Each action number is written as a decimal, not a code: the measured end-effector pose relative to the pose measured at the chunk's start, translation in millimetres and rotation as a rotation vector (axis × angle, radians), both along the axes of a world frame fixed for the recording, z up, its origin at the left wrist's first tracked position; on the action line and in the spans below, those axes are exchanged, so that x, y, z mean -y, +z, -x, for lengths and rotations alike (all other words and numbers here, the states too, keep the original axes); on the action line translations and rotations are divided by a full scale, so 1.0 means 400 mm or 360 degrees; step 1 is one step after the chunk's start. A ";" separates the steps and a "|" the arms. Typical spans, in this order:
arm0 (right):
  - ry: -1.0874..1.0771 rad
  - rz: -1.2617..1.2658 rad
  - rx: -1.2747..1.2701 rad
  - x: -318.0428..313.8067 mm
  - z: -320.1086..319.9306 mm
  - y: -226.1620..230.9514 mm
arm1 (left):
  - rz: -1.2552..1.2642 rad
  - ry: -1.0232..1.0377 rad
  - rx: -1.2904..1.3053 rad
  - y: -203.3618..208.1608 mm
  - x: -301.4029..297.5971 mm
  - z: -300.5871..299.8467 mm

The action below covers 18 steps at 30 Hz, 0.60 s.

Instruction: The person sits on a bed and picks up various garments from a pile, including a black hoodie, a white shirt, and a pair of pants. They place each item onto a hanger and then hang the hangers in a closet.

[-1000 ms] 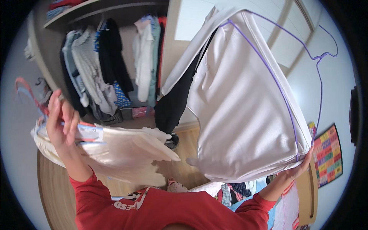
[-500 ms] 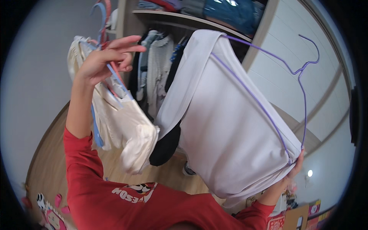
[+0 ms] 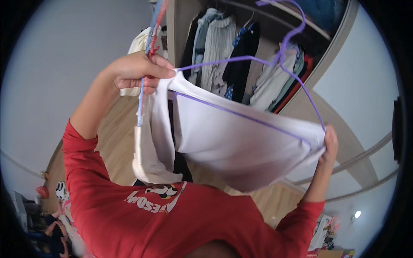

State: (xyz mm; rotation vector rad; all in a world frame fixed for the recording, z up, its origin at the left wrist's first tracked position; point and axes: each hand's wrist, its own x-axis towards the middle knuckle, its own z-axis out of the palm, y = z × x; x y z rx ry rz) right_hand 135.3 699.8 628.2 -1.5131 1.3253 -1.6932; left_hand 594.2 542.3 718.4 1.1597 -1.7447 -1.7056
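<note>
A smooth white garment [image 3: 232, 150], its exact kind unclear, hangs on a purple wire hanger [image 3: 282, 60] in front of my chest. Thumb and fingers of my left hand [image 3: 144, 73] pinch the garment's left upper corner by the hanger's end. Also at that hand are a blue hanger [image 3: 141, 101] and a red hanger [image 3: 155, 41], with a cream satiny garment [image 3: 137, 157] hanging from them. My right hand [image 3: 329, 142] is closed round the garment's right corner at the hanger's other end. The purple hook, tilted upward, is blurred.
Ahead stands an open wardrobe [image 3: 171, 26] with several hanging clothes [image 3: 219, 49] and a shelf [image 3: 301, 19] above. White sliding door panels [image 3: 365, 81] are on the right. Wooden floor [image 3: 114, 129] lies below. Another person [image 3: 56, 232] appears at the lower left.
My left hand has moved right and closed on the white garment's left corner. The right hand has risen, bringing the hanger from a steep slant nearer level. My view has shifted.
</note>
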 end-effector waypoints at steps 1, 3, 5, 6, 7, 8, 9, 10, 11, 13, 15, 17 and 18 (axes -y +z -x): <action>-0.0025 -0.0101 -0.0209 0.006 -0.008 0.022 | -0.0027 0.0069 0.0065 -0.012 -0.030 -0.007; 0.0039 -0.0263 -0.0457 0.046 0.029 0.024 | 0.0017 0.0065 -0.0016 -0.022 -0.087 -0.027; 0.0120 -0.0136 -0.0692 0.061 -0.031 0.067 | 0.0068 0.0038 -0.0133 -0.020 -0.136 -0.052; 0.0069 -0.0101 -0.0645 0.052 -0.034 0.075 | 0.0083 0.0012 -0.0264 -0.032 -0.163 -0.054; 0.0002 -0.0025 -0.0591 0.093 0.009 0.099 | 0.0128 0.0111 -0.0261 0.000 -0.148 -0.010; 0.0013 0.0037 -0.0603 0.067 0.013 0.111 | 0.0163 0.0184 -0.0291 0.009 -0.191 0.000; 0.0021 0.0101 -0.0618 0.036 0.009 0.120 | 0.0199 0.0255 -0.0323 0.010 -0.229 0.003; 0.0024 0.0195 -0.0611 0.021 0.008 0.118 | 0.0202 0.0284 -0.0367 0.004 -0.263 0.001; 0.0032 0.0273 -0.0612 0.003 -0.013 0.112 | 0.0185 0.0314 -0.0417 -0.007 -0.295 -0.012; 0.0201 0.0172 -0.0404 -0.031 -0.028 0.100 | 0.0116 0.0613 -0.0474 -0.015 -0.385 0.013; 0.0012 0.0325 -0.0385 0.178 -0.008 0.145 | 0.0176 0.0512 -0.0594 0.030 -0.088 0.049; -0.0144 0.0358 -0.0411 0.189 -0.058 0.137 | 0.0150 0.0489 -0.0608 0.000 -0.065 0.028; -0.0002 0.0285 -0.0303 0.200 -0.057 0.130 | 0.0155 0.0474 -0.0602 -0.008 -0.051 0.014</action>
